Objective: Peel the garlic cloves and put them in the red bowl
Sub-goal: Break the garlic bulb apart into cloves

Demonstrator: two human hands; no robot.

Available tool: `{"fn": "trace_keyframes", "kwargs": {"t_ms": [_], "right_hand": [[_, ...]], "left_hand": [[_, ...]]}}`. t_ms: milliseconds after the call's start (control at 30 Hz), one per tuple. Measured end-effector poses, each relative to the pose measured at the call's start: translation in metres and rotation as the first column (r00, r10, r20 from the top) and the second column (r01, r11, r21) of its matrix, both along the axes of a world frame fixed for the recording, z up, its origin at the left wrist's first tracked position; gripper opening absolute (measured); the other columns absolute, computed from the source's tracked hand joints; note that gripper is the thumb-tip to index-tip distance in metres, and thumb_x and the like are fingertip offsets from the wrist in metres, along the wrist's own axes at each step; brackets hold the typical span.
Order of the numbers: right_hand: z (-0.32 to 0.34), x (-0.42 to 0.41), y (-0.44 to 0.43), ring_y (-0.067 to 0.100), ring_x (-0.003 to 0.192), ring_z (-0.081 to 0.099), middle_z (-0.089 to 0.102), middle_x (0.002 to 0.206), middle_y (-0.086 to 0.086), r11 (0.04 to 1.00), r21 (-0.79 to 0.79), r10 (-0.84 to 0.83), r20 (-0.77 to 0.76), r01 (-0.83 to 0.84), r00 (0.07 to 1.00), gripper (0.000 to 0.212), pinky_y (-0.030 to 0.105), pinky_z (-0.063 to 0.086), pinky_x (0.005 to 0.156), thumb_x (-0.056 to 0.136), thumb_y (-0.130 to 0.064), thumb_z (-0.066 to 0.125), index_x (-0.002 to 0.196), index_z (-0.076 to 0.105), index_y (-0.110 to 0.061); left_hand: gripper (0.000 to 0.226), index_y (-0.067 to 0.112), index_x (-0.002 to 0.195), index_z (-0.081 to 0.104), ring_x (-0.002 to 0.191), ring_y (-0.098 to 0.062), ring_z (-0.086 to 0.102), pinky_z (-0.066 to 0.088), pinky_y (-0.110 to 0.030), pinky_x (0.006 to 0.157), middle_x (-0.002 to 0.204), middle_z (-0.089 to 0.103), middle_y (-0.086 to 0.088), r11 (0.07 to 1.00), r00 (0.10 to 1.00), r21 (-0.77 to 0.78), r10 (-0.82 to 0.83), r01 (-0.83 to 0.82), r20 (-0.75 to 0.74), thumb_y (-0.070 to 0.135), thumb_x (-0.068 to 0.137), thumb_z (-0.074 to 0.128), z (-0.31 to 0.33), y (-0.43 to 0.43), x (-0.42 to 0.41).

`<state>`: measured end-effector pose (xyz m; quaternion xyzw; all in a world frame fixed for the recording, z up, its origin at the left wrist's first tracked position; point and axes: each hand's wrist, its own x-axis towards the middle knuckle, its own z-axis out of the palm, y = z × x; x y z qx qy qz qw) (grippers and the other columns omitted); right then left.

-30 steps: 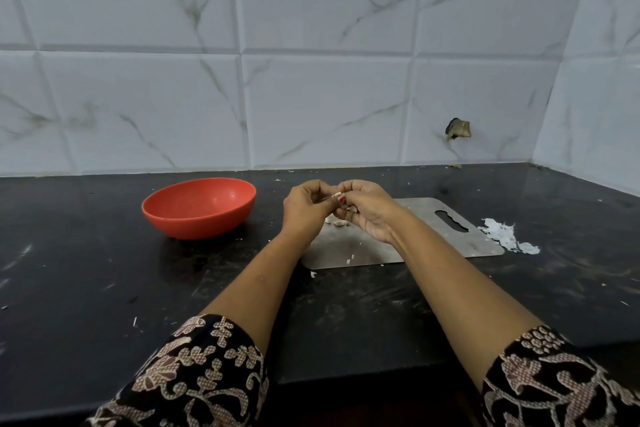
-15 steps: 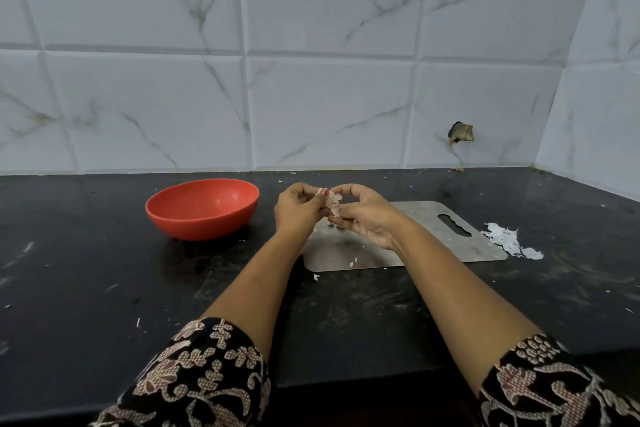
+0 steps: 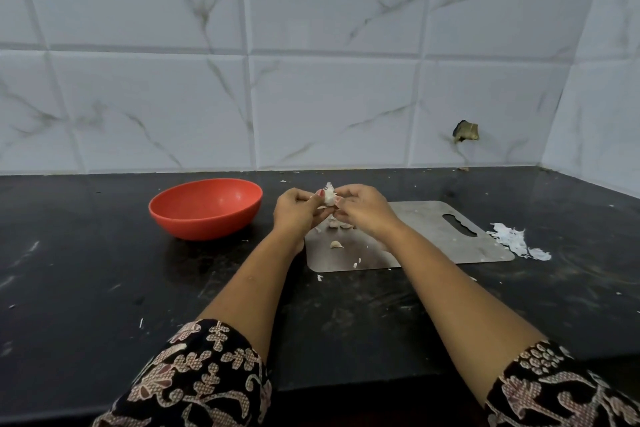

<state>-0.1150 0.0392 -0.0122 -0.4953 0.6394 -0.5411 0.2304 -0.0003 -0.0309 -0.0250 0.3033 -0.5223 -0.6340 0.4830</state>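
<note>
My left hand (image 3: 298, 210) and my right hand (image 3: 363, 206) meet above the left end of a steel cutting board (image 3: 426, 236). Between their fingertips they pinch a white piece of garlic (image 3: 329, 197) with papery skin sticking up. Below the hands, several cloves (image 3: 341, 225) lie on the board, and one loose clove (image 3: 336, 245) rests nearer to me. The red bowl (image 3: 206, 208) stands on the black counter just left of my left hand; nothing shows inside it.
A heap of white garlic skins (image 3: 516, 242) lies on the counter past the board's right end. Small skin flakes dot the board and counter. The tiled wall runs along the back and turns a corner at the right, with a small hole (image 3: 465, 131) in it.
Both hands have risen slightly and the garlic's white skin now stands up in plain sight between the fingertips. A loose clove shows on the board below.
</note>
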Motion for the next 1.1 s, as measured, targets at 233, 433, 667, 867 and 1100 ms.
{"fn": "trace_keyframes", "kwargs": {"t_ms": [233,433,667,867,1100], "right_hand": [[0.003,-0.001,0.002,0.019,0.084,0.069,0.07,0.102,0.014,0.999,-0.009,0.054,0.22,-0.053,0.974,0.015,0.022,0.054,0.067,0.097,-0.011,0.057,0.108,0.065,-0.006],[0.01,-0.003,0.008,0.019,0.08,0.067,0.066,0.095,0.013,0.991,-0.044,0.132,0.34,-0.125,0.931,0.016,0.025,0.058,0.073,0.094,0.003,0.054,0.108,0.058,-0.004],[0.009,0.0,0.01,0.022,0.09,0.07,0.068,0.107,0.019,0.986,-0.06,0.164,0.249,-0.154,0.955,0.024,0.029,0.058,0.085,0.098,-0.007,0.055,0.119,0.056,0.002],[0.006,-0.002,0.011,0.018,0.1,0.069,0.071,0.107,0.013,0.986,-0.107,0.136,0.1,-0.126,0.986,0.024,0.023,0.056,0.088,0.096,-0.015,0.061,0.115,0.065,-0.001],[0.008,-0.012,0.012,0.017,0.082,0.07,0.073,0.09,0.008,0.993,-0.073,0.092,-0.054,-0.096,0.994,0.022,0.027,0.058,0.081,0.092,-0.021,0.066,0.106,0.068,-0.004]], "left_hand": [[0.012,0.006,0.101,0.07,0.082,-0.021,0.072,0.058,-0.027,0.073,0.088,0.074,-0.013,0.984,0.993,-0.145,-0.09,0.099,0.072,0.009,0.091,0.065,0.003,0.008,-0.001],[0.01,0.009,0.096,0.073,0.076,-0.016,0.072,0.055,-0.02,0.067,0.084,0.074,-0.011,0.97,0.99,-0.203,-0.123,0.135,0.07,0.007,0.087,0.069,0.006,0.011,0.0],[0.019,0.011,0.11,0.07,0.086,-0.017,0.072,0.057,-0.03,0.081,0.095,0.074,-0.008,0.965,0.987,-0.23,-0.099,0.126,0.126,0.015,0.092,0.065,0.001,0.005,-0.005],[0.027,0.01,0.099,0.073,0.081,-0.022,0.07,0.056,-0.027,0.075,0.1,0.072,-0.012,0.963,0.971,-0.194,-0.151,0.186,0.186,0.033,0.095,0.059,0.004,0.007,-0.002],[0.039,0.011,0.108,0.062,0.055,-0.011,0.055,0.047,-0.023,0.052,0.084,0.067,-0.008,0.941,0.907,-0.15,-0.235,0.302,0.351,0.045,0.101,0.043,0.011,0.017,0.003]]}}
